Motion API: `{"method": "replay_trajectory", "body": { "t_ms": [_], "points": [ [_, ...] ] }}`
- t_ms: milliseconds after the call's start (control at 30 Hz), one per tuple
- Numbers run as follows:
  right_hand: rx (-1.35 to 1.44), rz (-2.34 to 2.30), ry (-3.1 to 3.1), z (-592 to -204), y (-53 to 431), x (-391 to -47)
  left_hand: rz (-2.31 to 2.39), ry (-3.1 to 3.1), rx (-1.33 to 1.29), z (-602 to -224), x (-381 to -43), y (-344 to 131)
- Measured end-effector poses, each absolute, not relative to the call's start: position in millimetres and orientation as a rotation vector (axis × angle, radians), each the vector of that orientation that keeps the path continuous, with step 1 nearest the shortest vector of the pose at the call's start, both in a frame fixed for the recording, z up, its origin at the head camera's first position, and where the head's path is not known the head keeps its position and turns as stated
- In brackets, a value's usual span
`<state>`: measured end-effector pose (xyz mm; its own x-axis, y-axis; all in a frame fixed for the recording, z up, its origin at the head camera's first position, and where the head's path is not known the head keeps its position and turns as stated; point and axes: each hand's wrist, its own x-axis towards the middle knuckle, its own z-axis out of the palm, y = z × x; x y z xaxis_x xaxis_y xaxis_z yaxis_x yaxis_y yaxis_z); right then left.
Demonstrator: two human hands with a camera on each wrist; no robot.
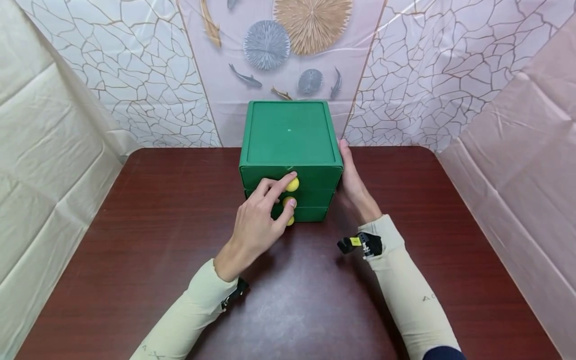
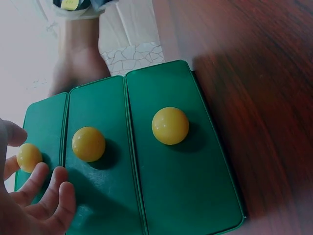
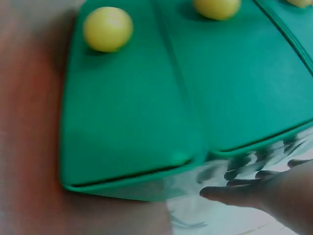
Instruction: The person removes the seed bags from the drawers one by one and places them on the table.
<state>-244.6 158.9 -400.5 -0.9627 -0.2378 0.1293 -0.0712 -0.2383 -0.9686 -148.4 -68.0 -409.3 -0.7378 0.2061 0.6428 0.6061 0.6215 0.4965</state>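
Note:
A green three-drawer box (image 1: pixel 288 132) stands on the table, its drawer fronts facing me. Each front bears a round yellow knob, and all three fronts look closed. My left hand (image 1: pixel 256 220) is spread at the top knob (image 1: pixel 292 185), with the index fingertip right at its upper edge. In the head view the thumb overlaps the middle knob (image 2: pixel 88 144). The bottom knob (image 2: pixel 170 126) shows free of the fingers in the left wrist view. On the box's right side rests my right hand (image 1: pixel 355 182), fingers extended along the wall and partly hidden behind it.
Under the box lies a dark red-brown table (image 1: pixel 171 240). A patterned cloth backdrop (image 1: pixel 148 65) rises behind its far edge, and pale cloth hangs at both sides. Both wrists wear black straps over light sleeves.

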Motion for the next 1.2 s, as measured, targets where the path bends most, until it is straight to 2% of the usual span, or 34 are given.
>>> {"method": "replay_trajectory", "body": {
  "t_ms": [300,600,900,1200],
  "points": [
    [-0.500,-2.226,1.904,-382,164,-269,-0.996,-2.325,-0.652,-412,-147,-68],
    [-0.546,-2.330,1.831,-386,151,-272,-1.250,-2.306,-0.704,-414,-149,-68],
    [-0.577,-2.413,1.791,-388,147,-271,-1.294,-2.269,-0.717,-408,-153,-67],
    [-0.502,-2.416,1.776,-391,148,-270,-0.919,-2.240,-0.644,-406,-156,-64]
  ]
}}
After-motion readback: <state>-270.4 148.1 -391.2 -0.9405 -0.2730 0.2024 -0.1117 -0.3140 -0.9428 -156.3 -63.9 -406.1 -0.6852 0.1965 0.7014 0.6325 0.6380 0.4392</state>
